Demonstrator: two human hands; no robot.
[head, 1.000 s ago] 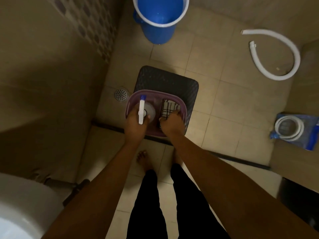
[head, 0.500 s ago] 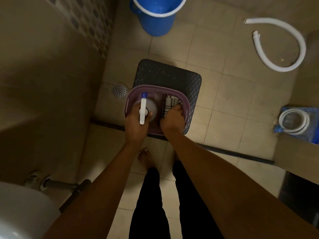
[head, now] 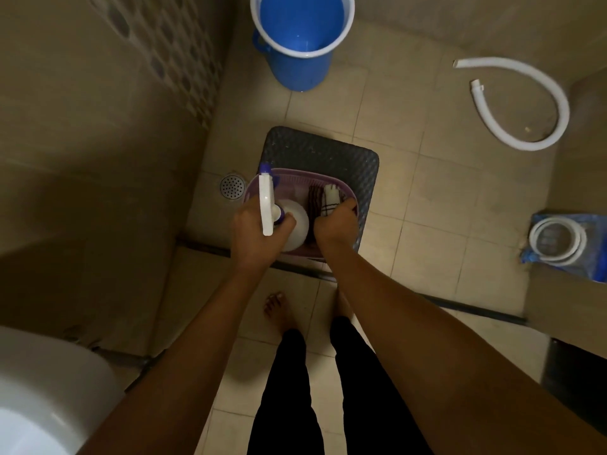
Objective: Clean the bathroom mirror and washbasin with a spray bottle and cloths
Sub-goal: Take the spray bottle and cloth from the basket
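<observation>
A purple plastic basket [head: 295, 175] sits on a dark woven stool [head: 328, 149] on the bathroom floor. My left hand [head: 256, 231] grips the neck of a white spray bottle [head: 267, 205] with a blue nozzle, lifted at the basket's left side. My right hand [head: 335, 224] reaches into the basket and closes on folded cloths [head: 328, 200], one dark red, one white with dark lines. The white washbasin [head: 42, 399] shows at the bottom left corner. The mirror is out of view.
A blue bucket [head: 302, 47] stands beyond the stool. A floor drain [head: 232, 187] lies left of the basket. A white curved hose [head: 532, 103] lies on the tiles at right, and a coiled hose in a blue packet [head: 558, 244] lies further right. My bare feet stand before a dark floor strip.
The spray bottle has risen higher out of the basket in my left hand. My right hand has closed tighter on the cloths.
</observation>
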